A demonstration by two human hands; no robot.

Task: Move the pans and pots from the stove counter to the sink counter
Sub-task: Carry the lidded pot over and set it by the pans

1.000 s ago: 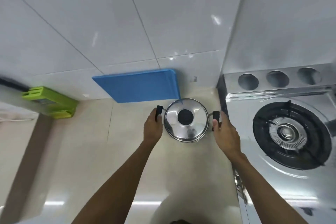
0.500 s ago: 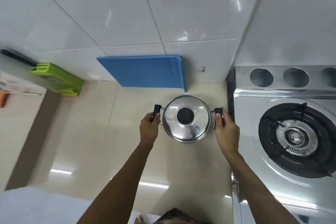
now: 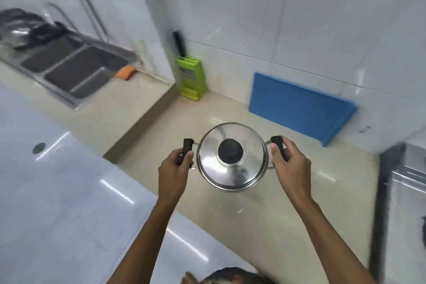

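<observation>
A steel pot (image 3: 232, 168) with a shiny lid and a black knob hangs above the beige counter (image 3: 272, 210), held level. My left hand (image 3: 175, 173) grips its left black handle. My right hand (image 3: 291, 168) grips the right black handle. The double steel sink (image 3: 69, 69) lies at the far left on a higher counter. Dark pans (image 3: 25, 30) sit beyond the sink, blurred.
A blue cutting board (image 3: 299, 106) leans on the tiled wall behind the pot. A green knife block (image 3: 191, 78) stands in the corner. An orange sponge (image 3: 125, 72) lies by the sink. The steel stove edge (image 3: 405, 182) is at the right. White floor tiles (image 3: 57, 203) lie below left.
The view has swung left: the stove burner has left the frame and the sink has come into sight. The pot stays held between both hands, lifted off the counter.
</observation>
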